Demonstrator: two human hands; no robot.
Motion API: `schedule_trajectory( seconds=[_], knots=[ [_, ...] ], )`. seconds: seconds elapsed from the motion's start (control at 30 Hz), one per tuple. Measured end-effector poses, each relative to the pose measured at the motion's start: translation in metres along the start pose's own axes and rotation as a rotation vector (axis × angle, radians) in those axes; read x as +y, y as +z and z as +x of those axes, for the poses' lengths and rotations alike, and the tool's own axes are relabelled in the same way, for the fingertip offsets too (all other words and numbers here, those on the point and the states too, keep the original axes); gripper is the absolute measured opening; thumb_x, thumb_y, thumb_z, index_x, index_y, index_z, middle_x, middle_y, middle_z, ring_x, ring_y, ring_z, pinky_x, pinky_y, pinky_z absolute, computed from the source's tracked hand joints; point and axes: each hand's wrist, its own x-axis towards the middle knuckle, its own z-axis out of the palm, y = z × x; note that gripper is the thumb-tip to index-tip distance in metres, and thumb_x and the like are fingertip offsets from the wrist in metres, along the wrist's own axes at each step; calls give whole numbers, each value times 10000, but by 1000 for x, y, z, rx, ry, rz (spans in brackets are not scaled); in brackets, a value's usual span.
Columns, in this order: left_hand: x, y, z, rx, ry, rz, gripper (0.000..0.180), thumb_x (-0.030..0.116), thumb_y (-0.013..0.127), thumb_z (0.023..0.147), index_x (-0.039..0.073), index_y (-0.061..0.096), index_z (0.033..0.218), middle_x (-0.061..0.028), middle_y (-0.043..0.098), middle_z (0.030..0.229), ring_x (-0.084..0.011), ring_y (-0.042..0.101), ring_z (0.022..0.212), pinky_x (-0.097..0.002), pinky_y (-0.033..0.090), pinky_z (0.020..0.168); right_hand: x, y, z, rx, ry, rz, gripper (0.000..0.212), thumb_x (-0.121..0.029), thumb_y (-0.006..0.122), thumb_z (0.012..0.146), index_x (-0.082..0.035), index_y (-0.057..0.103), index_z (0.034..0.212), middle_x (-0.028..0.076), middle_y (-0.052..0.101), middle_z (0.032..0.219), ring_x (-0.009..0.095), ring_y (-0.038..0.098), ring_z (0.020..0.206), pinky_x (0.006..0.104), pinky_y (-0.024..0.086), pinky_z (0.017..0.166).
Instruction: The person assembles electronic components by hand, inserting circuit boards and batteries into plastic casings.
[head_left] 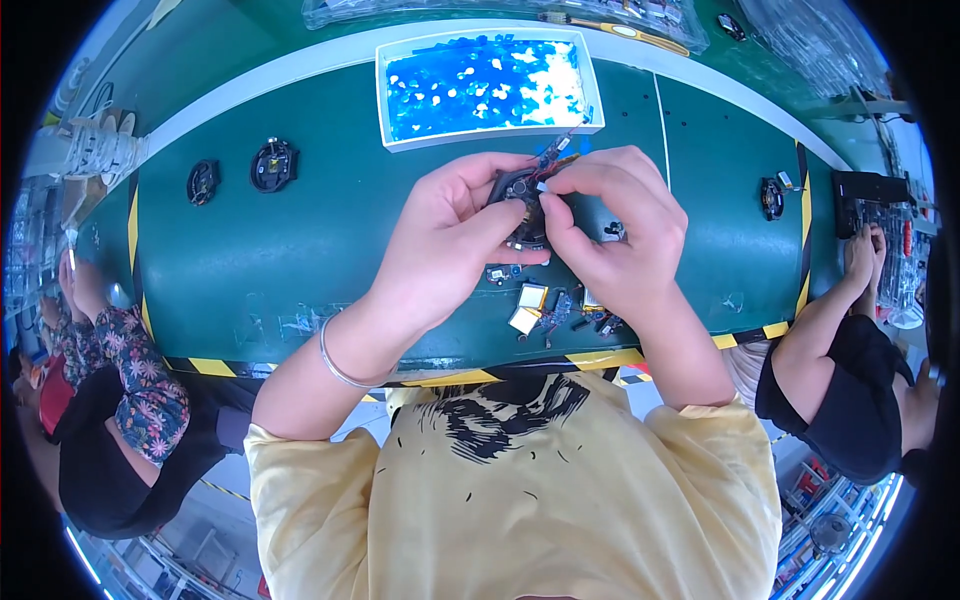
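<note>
In front of me, over the green table (330, 240), my left hand (455, 225) grips a round black device housing (522, 190), with its thumb inside the rim. Thin wires and a small circuit board (549, 154) stick up from the housing's far side. My right hand (625, 215) is closed in a pinch at the housing's right rim, with a small pale piece (542, 186) between thumb and forefinger; its exact kind is too small to make out. Just below my hands lie silver flat batteries (524, 318) and a cluster of small circuit boards with wires (560, 308).
A white box (392, 142) of small blue and white pieces stands at the far side. Black housings (273, 165) lie at the left, and another (772, 198) at the right. A brush (630, 32) rests behind the box. People sit on both sides; striped tape marks the table edges.
</note>
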Motion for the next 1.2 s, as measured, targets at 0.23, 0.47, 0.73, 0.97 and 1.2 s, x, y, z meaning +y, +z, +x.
schedule_trajectory(
  seconds=[0.23,0.47,0.73,0.97,1.2],
  knots=[
    [-1,1,-7,0,62,-6,364,-36,482,917,-47,483,1280,-136,626,1137,-196,651,995,-349,612,789,-1,5,1,46,-86,-28,175,3,753,646,-67,679,788,49,649,790,222,596,723,319,479,638],
    [-1,0,-6,-4,82,43,365,-29,487,918,-48,491,1282,-120,624,1145,-180,648,994,-342,608,793,6,6,0,19,-122,-85,162,-22,759,652,-77,693,790,47,645,788,221,590,735,306,459,674],
    [4,-9,2,26,-46,-62,303,85,571,921,-33,559,1200,-137,674,999,-199,693,809,-318,623,674,9,-11,4,-16,12,220,94,-21,659,806,-21,710,884,98,684,849,197,631,795,300,475,708],
    [2,-8,3,9,-72,0,226,91,580,923,-28,582,1115,-157,682,949,-200,697,728,-241,555,520,13,-2,-3,-1,420,488,128,-39,644,863,-13,676,985,59,652,941,113,598,781,242,467,718],
    [-3,-6,5,-46,-24,37,147,67,590,917,-17,590,1038,-117,680,888,-161,677,689,-229,521,500,9,6,-4,-66,507,753,150,-30,681,835,-19,665,984,63,604,1051,98,596,800,219,510,662]
  ],
)
